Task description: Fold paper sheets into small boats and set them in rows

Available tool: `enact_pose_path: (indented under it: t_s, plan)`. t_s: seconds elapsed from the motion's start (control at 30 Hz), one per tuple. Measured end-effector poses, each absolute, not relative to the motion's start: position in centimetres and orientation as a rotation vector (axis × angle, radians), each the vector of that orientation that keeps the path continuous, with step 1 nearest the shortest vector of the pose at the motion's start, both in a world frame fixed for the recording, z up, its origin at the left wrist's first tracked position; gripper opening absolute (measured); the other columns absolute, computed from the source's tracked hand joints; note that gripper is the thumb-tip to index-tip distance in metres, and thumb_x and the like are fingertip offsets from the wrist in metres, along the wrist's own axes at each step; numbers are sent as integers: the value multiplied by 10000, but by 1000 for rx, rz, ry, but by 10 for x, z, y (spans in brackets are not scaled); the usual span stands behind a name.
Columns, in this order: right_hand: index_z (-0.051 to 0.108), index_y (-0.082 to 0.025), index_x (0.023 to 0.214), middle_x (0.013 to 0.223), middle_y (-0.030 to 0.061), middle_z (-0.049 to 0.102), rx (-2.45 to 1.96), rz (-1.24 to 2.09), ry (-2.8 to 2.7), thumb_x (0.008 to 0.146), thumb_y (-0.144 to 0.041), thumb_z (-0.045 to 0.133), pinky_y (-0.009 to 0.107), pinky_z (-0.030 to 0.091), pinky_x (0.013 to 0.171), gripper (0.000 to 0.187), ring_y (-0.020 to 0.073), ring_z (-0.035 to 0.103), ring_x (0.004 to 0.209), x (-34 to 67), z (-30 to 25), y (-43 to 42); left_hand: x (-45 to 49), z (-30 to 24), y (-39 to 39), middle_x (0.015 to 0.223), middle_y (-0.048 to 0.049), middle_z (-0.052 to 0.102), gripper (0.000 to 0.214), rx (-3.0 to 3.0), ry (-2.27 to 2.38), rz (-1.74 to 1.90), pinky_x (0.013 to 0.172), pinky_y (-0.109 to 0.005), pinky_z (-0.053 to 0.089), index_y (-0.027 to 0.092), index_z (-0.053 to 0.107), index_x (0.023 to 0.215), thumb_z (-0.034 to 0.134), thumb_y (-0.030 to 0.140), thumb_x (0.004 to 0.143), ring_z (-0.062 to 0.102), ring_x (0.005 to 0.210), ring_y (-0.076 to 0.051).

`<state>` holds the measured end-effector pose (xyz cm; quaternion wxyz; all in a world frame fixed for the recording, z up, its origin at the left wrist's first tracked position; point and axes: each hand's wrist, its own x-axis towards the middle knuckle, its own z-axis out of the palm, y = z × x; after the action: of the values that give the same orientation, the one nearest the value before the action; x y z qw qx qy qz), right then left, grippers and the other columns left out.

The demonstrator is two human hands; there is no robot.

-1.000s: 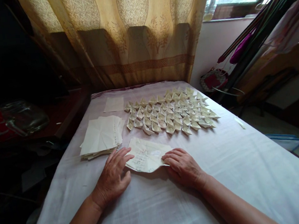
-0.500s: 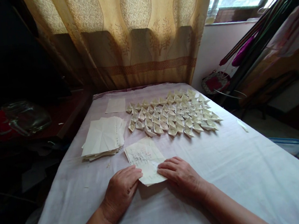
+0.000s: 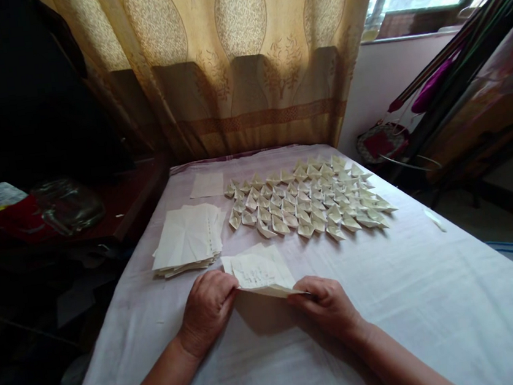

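Note:
A pale sheet of paper (image 3: 262, 272) with faint writing lies partly lifted near the front of the white-covered table (image 3: 435, 296). My left hand (image 3: 208, 309) pinches its near left corner. My right hand (image 3: 328, 305) pinches its near right corner and raises that edge off the cloth. To the left of the sheet rests a stack of flat paper sheets (image 3: 189, 238). Behind it, several small folded paper boats (image 3: 307, 201) are laid out in rows.
A single flat sheet (image 3: 207, 184) lies at the table's far left. A patterned curtain (image 3: 242, 64) hangs behind the table. A dark side table with a glass jar (image 3: 69, 206) stands on the left. Poles and fabric (image 3: 455, 65) lean at the right under a window.
The sheet was turned and drawn nearer to me. Both hands went from lying flat on it to pinching its near corners, and its front edge has come up off the cloth.

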<state>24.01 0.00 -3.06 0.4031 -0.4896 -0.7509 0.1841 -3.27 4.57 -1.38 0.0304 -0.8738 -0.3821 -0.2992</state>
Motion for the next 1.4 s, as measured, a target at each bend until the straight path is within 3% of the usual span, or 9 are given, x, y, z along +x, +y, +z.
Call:
enact_pose_path:
  t_s: [0.17,0.3,0.4,0.7,0.83,0.93,1.1,1.2,1.4]
  plan:
    - [591,-191,601,544,-16,587,-1288,447,-1783,991,-349,448,173,409,446,444,99,553,468,249,-30,1,-46,14,56,919,-48,748,221,-2608,-1025,-911,676,-230,565,199,638,1009,418,205,992,720,763,-162]
    - [698,-206,902,833,41,740,-1237,197,-1721,962,-231,512,214,550,648,198,157,706,728,257,-28,0,-68,54,66,1026,-35,755,180,-2403,-1055,-964,831,-252,563,210,591,1112,471,200,979,728,931,-166]
    - [691,-232,1081,985,62,755,-1122,27,-1832,936,-153,527,261,581,769,233,174,725,872,256,-26,-3,-87,75,77,1043,-10,755,158,-2176,-1156,-985,862,-267,553,218,603,1070,504,191,950,724,952,-166]
    - [660,-205,1098,1001,84,754,-912,-97,-2195,970,-197,462,326,574,766,236,191,709,902,240,-24,-5,-129,31,145,1073,-66,743,276,-2353,-1601,-775,903,-330,541,176,644,1007,437,165,825,698,1000,-223]
    - [658,-197,1077,1022,92,745,-921,-56,-2248,957,-194,474,337,553,779,220,204,693,938,239,-24,-5,-148,22,167,1186,-73,723,338,-2532,-1659,-486,1016,-393,489,199,696,962,413,117,795,655,1122,-227]
    - [657,-194,1068,1015,91,745,-901,-42,-2294,932,-177,499,350,531,802,209,212,682,955,235,-22,-5,-155,24,165,1274,-75,682,325,-2455,-1717,-452,1098,-640,315,227,719,873,428,104,794,534,1289,-323]
    - [663,-193,1050,989,80,756,-945,-10,-2313,941,-171,491,331,515,768,204,196,690,882,227,-21,-6,-109,22,103,1481,-97,511,523,-2771,-1271,-472,1156,-563,277,256,525,1378,595,323,864,379,1422,-303]
    - [666,-196,1051,978,82,759,-981,3,-2306,949,-170,479,319,513,754,215,188,696,850,223,-22,-6,-64,12,61,1510,-85,477,687,-3058,-996,-398,1181,-541,246,284,397,1477,670,362,851,357,1439,-280]
    - [662,-205,1101,1014,72,759,-973,151,-2299,898,-142,506,308,526,786,263,177,705,871,226,-23,-6,-27,-11,45,1292,-51,680,331,-3241,-1052,-472,1134,-562,317,298,677,1184,552,166,907,538,1309,-260]
